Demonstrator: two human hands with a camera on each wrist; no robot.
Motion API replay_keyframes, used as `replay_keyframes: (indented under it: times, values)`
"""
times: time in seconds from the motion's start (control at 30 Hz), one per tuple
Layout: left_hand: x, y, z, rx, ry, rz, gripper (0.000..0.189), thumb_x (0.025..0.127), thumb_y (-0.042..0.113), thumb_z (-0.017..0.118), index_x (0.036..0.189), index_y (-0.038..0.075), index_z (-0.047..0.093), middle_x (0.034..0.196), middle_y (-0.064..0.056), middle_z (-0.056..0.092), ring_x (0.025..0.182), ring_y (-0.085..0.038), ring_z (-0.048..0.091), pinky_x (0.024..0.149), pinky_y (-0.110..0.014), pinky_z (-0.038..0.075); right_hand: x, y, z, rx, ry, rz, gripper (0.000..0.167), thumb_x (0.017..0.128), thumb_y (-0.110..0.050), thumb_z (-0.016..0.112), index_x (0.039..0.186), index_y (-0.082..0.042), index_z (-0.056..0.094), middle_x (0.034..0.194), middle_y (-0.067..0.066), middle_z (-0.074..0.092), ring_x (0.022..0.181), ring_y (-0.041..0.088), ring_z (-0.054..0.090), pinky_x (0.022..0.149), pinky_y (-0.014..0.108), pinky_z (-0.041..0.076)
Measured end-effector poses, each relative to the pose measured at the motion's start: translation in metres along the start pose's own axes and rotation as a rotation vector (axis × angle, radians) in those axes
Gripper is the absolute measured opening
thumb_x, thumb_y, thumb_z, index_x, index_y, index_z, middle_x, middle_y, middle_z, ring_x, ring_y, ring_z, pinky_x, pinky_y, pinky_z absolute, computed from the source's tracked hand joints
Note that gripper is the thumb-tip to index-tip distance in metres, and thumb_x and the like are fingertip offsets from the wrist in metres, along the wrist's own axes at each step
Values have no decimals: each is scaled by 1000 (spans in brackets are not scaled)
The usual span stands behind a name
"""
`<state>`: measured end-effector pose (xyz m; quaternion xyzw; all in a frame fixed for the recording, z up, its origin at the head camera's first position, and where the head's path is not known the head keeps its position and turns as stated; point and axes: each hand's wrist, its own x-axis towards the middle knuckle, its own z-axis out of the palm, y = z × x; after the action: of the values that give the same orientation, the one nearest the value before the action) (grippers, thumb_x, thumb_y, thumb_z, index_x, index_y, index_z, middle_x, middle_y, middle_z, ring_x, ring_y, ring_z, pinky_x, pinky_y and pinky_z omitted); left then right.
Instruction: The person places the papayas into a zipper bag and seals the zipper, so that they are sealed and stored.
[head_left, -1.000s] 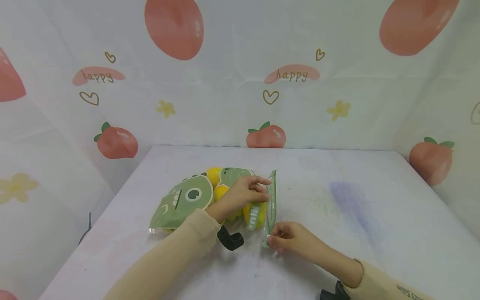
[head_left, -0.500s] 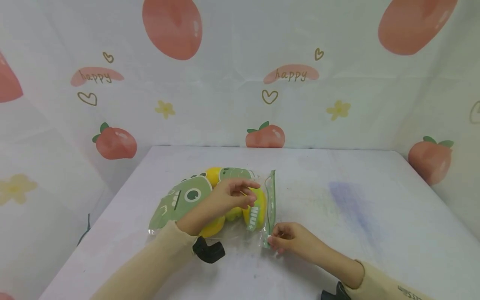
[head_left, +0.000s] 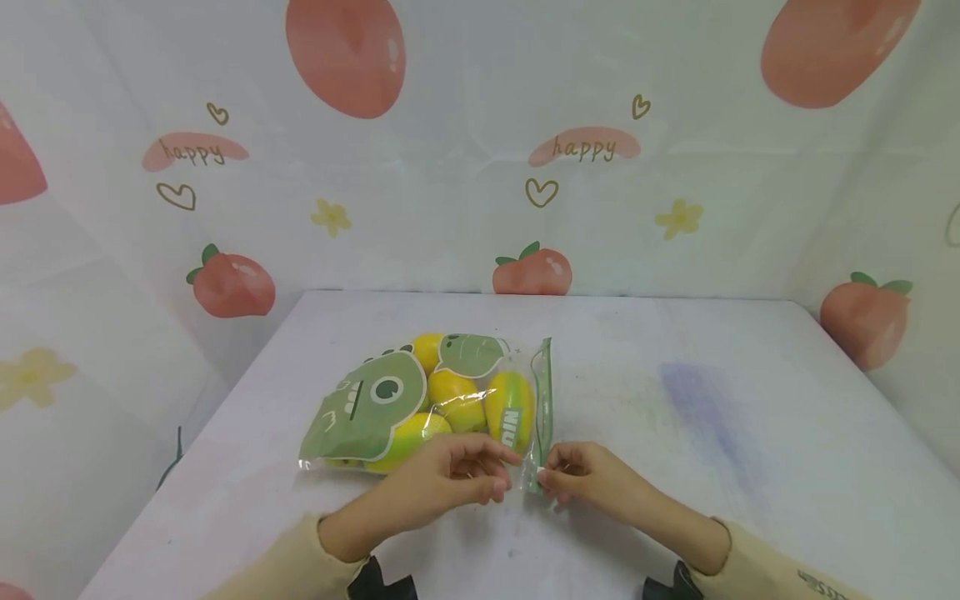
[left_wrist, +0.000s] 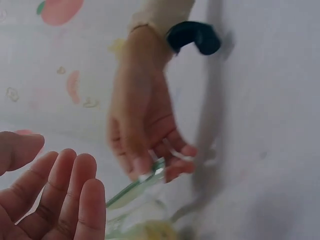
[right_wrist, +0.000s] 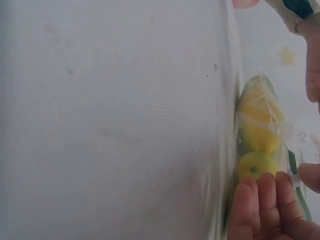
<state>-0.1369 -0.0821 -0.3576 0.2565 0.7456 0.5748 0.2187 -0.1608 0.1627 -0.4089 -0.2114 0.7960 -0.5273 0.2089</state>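
Observation:
A clear slider zip bag with a green dinosaur print lies on the table, its green zip edge to the right. Inside it are several yellow-green fruits. At the near end of that edge, my right hand pinches the small white slider between thumb and forefinger. My left hand hovers by the bag's near right corner, fingers loosely bent and holding nothing. In the left wrist view its spread fingers show beside the right hand and the bag's corner.
The white table carries a faint purple stain on its right. Behind it hangs a white cloth printed with peaches. Black wrist mounts sit under both wrists. A thin dark cord shows at the table's left edge.
My left hand has drawn back from the far part of the zip edge, over the bag, to its near side, uncovering the fruits. My right hand stays at the slider.

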Motion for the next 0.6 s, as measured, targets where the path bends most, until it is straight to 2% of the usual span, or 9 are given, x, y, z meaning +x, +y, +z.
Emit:
replay_keyframes:
  times: [0.17,0.3,0.43,0.6]
  values:
    - [-5,-20,13,-41,-70,-39,30,92,11,64,117,-5,63,92,-18,67,75,-4,62,68,-18,52,0,0,-1,-10,1,-7,21,95,-19,61,89,0,63,83,4,65,73,16,63,65,26,53]
    - [-7,-37,23,-127,-110,-95,30,92,10,62,116,-8,62,93,-23,68,75,-4,63,67,-18,53,1,1,-1,-15,0,-20,21,95,-19,60,89,1,63,83,4,64,74,16,63,66,27,55]
    - [-8,-49,31,-202,-89,-165,29,93,11,60,115,-8,63,94,-22,69,75,-7,64,67,-20,54,1,1,-1,-13,0,-19,22,95,-19,61,88,2,62,82,3,63,74,15,62,66,27,55]
    - [-4,-57,38,-315,-1,-239,29,94,10,60,115,-10,63,94,-16,71,75,-9,65,72,-26,57,0,-1,-1,0,-5,-16,22,95,-19,61,89,2,62,82,4,63,74,15,63,66,27,55]
